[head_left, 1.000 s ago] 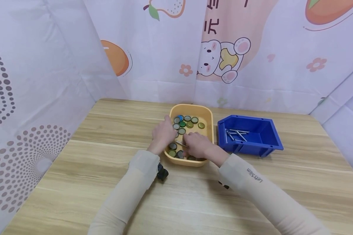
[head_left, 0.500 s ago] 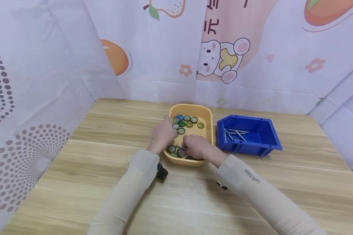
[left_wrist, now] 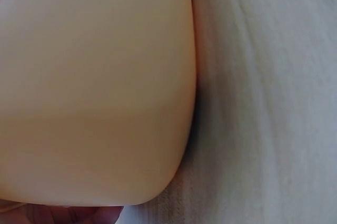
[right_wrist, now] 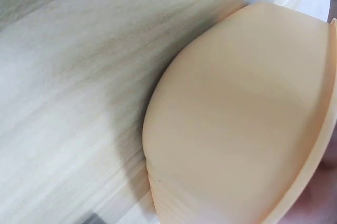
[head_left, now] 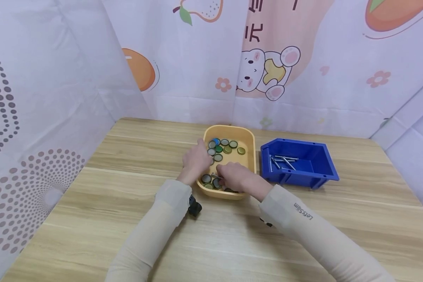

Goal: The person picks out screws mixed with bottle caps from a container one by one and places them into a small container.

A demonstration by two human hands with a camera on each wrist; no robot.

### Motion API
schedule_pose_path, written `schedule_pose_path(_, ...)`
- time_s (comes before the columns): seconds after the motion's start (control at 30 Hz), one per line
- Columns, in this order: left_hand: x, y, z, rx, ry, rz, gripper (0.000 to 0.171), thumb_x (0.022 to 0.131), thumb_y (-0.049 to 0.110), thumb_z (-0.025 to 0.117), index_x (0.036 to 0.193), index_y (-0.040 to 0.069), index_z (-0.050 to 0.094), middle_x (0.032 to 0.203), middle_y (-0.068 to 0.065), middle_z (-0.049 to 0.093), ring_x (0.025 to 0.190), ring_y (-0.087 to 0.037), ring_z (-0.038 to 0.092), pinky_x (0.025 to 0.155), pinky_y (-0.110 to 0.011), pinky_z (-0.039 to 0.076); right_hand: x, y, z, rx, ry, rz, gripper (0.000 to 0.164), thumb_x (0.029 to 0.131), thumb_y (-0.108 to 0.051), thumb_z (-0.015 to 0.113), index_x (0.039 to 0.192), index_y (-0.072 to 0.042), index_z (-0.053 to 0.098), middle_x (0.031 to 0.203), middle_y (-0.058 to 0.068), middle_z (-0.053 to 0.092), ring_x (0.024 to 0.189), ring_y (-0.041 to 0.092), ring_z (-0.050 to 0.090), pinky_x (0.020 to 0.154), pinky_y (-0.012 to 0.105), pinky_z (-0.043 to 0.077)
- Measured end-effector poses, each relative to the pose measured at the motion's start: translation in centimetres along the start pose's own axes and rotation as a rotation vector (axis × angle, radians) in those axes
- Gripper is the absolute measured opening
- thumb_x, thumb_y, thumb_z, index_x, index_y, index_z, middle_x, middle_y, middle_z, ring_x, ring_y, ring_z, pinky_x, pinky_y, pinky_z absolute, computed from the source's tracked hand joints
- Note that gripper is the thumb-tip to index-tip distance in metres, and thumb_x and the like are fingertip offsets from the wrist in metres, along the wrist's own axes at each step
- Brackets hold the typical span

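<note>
A yellow-orange plastic basin stands on the table, with bottle caps inside, some silver, some gold, one green and one blue. My left hand grips its left rim; in the left wrist view, fingers show at the outside of the basin wall. Reaching into the near part, my right hand has its fingers curled at a silver screw, which it seems to pinch; the fingertips are partly hidden. Several caps lie close around those fingers. The right wrist view mostly shows the basin's outer wall.
To the right of the basin stands a blue plastic bin with several long silver screws in its left part. The wooden table ends at a printed curtain behind.
My right hand has shifted slightly left and down inside the basin. The screw and nearby caps have moved a little toward the near side. My left hand has stayed at the rim.
</note>
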State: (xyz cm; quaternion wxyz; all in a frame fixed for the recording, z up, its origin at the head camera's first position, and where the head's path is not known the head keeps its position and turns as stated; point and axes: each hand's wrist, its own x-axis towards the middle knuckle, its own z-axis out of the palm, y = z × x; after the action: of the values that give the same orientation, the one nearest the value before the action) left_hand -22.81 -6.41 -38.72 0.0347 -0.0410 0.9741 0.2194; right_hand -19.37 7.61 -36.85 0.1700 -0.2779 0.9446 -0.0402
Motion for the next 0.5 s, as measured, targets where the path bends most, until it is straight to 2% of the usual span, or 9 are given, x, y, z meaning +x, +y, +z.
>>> schedule_pose_path(0.27,-0.05,0.08,-0.12,-0.013,-0.007,-0.008,0.036,0.088,0.021,0.061,0.118,0.010,0.043,0.088,-0.010,0.062,0.075,-0.027,0.061,0.058,-0.038,0.043,-0.45,0.13,-0.36,-0.017,-0.025,-0.011,0.008,0.097,-0.017,0.060,0.099,-0.010,0.056,0.087,0.008,0.065,0.077,0.023,0.063,0.068,0.039,0.051)
schedule_pose_path(0.37,-0.04,0.00,-0.05,-0.017,-0.006,-0.006,0.036,0.088,0.020,0.060,0.118,0.010,0.043,0.087,-0.010,0.062,0.074,-0.027,0.061,0.058,-0.037,0.043,-0.59,0.12,-0.51,-0.016,-0.042,-0.002,0.005,0.097,-0.014,0.058,0.101,-0.010,0.057,0.087,0.008,0.065,0.076,0.023,0.062,0.066,0.037,0.050)
schedule_pose_path(0.5,-0.06,0.04,-0.02,-0.015,-0.009,-0.003,0.037,0.088,0.020,0.061,0.118,0.010,0.043,0.086,-0.010,0.061,0.073,-0.026,0.061,0.057,-0.036,0.043,-0.74,0.26,-0.65,-0.013,-0.049,-0.003,0.010,0.095,-0.013,0.062,0.104,-0.010,0.061,0.095,0.009,0.069,0.081,0.024,0.065,0.070,0.038,0.052)
